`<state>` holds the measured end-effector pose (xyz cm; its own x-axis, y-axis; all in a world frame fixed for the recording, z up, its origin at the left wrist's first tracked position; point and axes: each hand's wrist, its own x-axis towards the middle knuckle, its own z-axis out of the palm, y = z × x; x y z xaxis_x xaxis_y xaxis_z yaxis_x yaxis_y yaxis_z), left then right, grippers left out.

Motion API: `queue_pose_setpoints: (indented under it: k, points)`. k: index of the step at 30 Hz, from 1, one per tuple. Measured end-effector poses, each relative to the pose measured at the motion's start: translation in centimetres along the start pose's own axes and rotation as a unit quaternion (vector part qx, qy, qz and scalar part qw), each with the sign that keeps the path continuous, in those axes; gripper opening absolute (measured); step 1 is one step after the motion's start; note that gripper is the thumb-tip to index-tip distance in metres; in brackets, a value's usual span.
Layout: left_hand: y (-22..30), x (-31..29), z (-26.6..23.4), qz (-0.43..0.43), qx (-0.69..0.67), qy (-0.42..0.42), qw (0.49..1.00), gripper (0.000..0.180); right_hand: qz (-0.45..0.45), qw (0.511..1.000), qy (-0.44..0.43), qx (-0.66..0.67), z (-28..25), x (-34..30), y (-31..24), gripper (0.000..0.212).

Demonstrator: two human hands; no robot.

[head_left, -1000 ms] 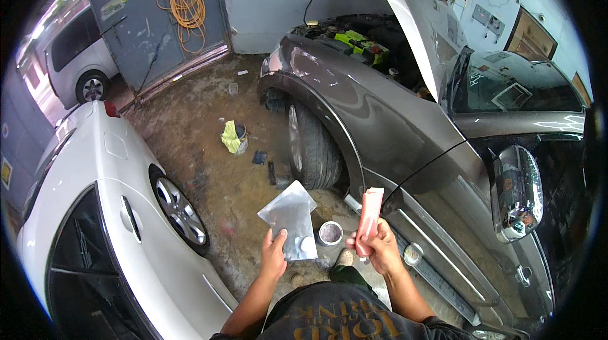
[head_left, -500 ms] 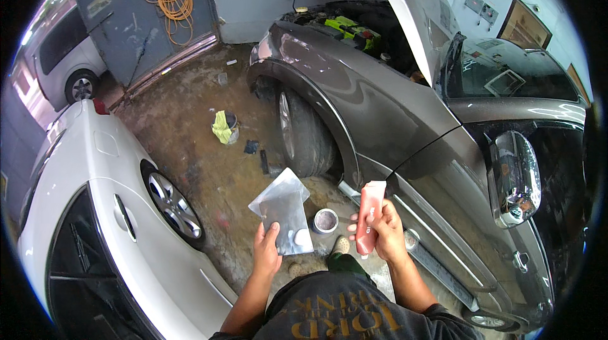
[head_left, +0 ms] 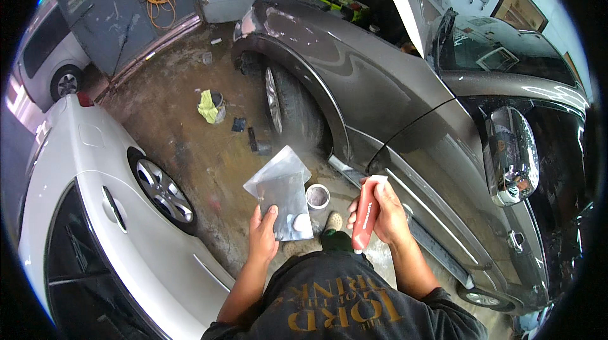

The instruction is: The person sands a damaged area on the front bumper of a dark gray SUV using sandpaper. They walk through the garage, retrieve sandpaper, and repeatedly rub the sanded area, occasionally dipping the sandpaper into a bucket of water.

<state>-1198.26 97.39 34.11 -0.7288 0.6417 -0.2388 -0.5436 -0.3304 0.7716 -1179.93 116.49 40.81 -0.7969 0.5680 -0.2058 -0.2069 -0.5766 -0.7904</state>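
Observation:
My left hand (head_left: 263,233) grips two overlapping flat greyish sheets (head_left: 278,188) at their near left edge, thumb on top. A round off-white dollop (head_left: 301,223), looking like putty, lies at the near right corner of the upper sheet. In my right hand (head_left: 391,218) is a red squeeze tube (head_left: 365,214), its flat end up and its small pale nozzle pointing down toward me. The fingers wrap round the tube, which is apart from the sheets. Between both hands, lower down, an open can (head_left: 317,196) with grey contents stands on the floor.
A dark grey car (head_left: 373,86) with its bonnet raised and scuffed fender patches stands ahead and right. The white car (head_left: 114,169) flanks my left. On the wet floor are a small bucket (head_left: 218,112) with a yellow-green cloth (head_left: 207,107) and dark scraps (head_left: 239,124).
The red tube has turned in my right hand, showing another side, and tilts more to the right. My left hand keeps its grip on the sheets. The whole view has shifted slightly.

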Motion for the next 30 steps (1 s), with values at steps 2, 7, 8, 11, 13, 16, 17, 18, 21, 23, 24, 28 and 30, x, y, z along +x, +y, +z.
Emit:
queue_pose_setpoints:
  k: [2,7,8,11,13,16,17,18,21,23,24,28,30]
  points:
    - [-0.6,-0.1,-0.1,-0.013,0.006,-0.01,1.0,0.033,0.005,1.0,0.015,-0.023,-0.6,-0.1,0.4,0.039]
    - [-1.6,-0.1,-0.4,-0.023,0.049,-0.042,0.998,0.033,0.029,0.993,0.021,-0.11,-0.2,-0.1,0.5,0.036]
    - [-1.5,-0.3,-0.1,-0.036,0.064,-0.041,0.996,0.032,0.037,0.994,0.014,-0.102,-0.4,-0.1,0.6,0.034]
    - [-1.2,-0.4,0.3,-0.016,0.115,-0.062,0.991,0.03,0.077,0.982,-0.009,-0.173,0.4,-0.2,-0.5,0.035]
    - [-0.9,-0.5,0.8,-0.008,0.138,-0.073,0.988,0.029,0.097,0.976,-0.044,-0.19,0.2,-0.1,-0.9,0.03]
    - [-0.6,-0.4,1.2,-0.002,0.16,-0.085,0.983,0.028,0.099,0.958,-0.066,-0.262,0.8,0.0,-0.9,0.029]
    - [-0.4,-0.4,1.2,-0.001,0.165,-0.087,0.982,0.028,0.109,0.953,-0.065,-0.275,1.0,0.0,-0.8,0.027]
    - [-0.2,-0.4,1.4,-0.003,0.178,-0.092,0.98,0.028,0.119,0.948,-0.062,-0.289,1.1,0.0,-0.7,0.026]
    - [0.6,-0.3,1.9,0.001,0.195,-0.1,0.976,0.028,0.128,0.929,-0.067,-0.342,1.5,0.1,-0.8,0.02]
    - [0.7,-0.3,2.3,0.013,0.181,-0.099,0.978,0.029,0.129,0.921,-0.067,-0.362,2.1,0.1,-1.0,0.017]
    - [0.9,-0.3,2.4,0.02,0.199,-0.1,0.975,0.029,0.131,0.92,-0.064,-0.364,2.3,0.2,-1.1,0.017]
    - [1.1,-0.3,2.4,0.045,0.251,-0.116,0.96,0.029,0.127,0.915,-0.069,-0.376,2.7,0.3,-1.2,0.024]
    - [1.2,-0.3,2.4,0.054,0.257,-0.125,0.957,0.029,0.112,0.901,-0.066,-0.415,3.0,0.4,-1.1,0.028]
